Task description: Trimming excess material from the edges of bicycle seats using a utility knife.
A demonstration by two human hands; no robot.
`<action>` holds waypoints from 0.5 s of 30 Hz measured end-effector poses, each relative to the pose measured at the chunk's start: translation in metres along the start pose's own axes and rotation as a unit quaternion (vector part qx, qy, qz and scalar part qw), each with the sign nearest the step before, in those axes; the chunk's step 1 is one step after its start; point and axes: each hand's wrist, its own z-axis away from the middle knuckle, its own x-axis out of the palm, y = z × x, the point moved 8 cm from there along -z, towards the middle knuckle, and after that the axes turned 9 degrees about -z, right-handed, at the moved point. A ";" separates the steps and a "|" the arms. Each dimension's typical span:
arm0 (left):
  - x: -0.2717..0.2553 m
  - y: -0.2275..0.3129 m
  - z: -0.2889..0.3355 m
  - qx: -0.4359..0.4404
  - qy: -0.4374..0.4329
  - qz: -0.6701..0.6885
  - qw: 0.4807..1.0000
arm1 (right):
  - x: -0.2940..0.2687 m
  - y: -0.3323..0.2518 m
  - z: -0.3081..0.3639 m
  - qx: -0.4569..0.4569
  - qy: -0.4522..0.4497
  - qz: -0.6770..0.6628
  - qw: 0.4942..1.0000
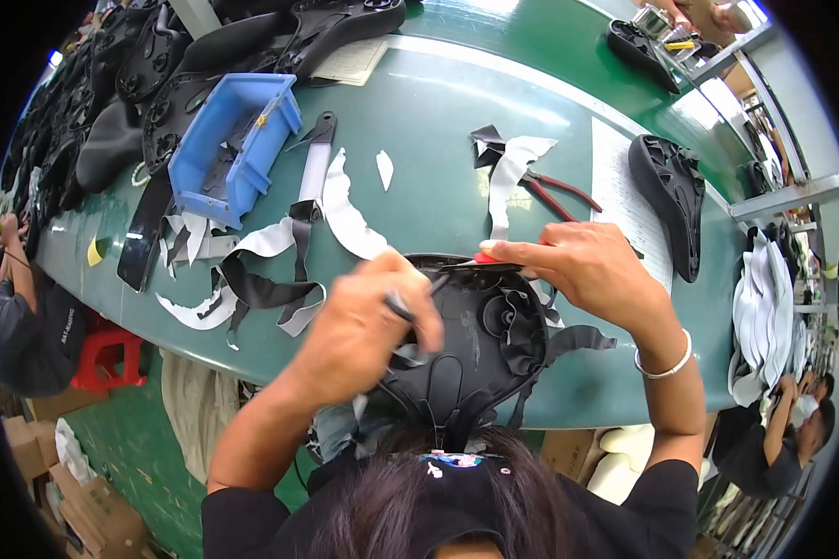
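A black bicycle saddle [452, 345] lies underside up at the table's near edge, with loose black strips of cover hanging from its side. My left hand [359, 312] is closed around a slim black-handled tool [400, 306] above the saddle's left side. Motion blurs the hand, so the tool's kind cannot be made out. My right hand [573, 265] pinches the saddle's far rim between thumb and fingers. A small red piece [487, 257] shows at its fingertips. Black and white trimmed strips [266, 279] lie to the left of my left hand.
Beyond my hands lie red-handled pliers [559, 194] and a utility knife [316, 163]. A blue bin [238, 149] stands at the left before piled black saddles [121, 140]. Another saddle [669, 205] rests at the right by a paper sheet [625, 177]. Other people work on both sides.
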 end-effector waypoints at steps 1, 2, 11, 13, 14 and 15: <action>-0.020 -0.017 0.012 -0.074 0.106 0.121 0.984 | -0.003 -0.002 0.007 0.001 -0.005 0.000 1.000; -0.042 -0.021 0.013 -0.032 0.096 0.210 0.972 | 0.000 0.004 0.017 0.061 -0.030 -0.001 0.998; -0.031 -0.016 -0.054 0.102 -0.086 -0.242 0.961 | -0.002 -0.045 0.081 0.243 -0.036 0.053 0.968; 0.000 -0.031 -0.067 0.119 -0.111 -0.190 0.968 | 0.002 -0.035 0.069 0.209 -0.047 0.040 0.976; 0.016 -0.028 -0.073 0.142 -0.137 -0.143 0.970 | -0.004 -0.030 0.063 0.196 -0.037 -0.003 0.980; 0.026 -0.024 -0.076 0.160 -0.161 -0.101 0.969 | -0.007 -0.020 0.055 0.195 -0.034 0.000 0.980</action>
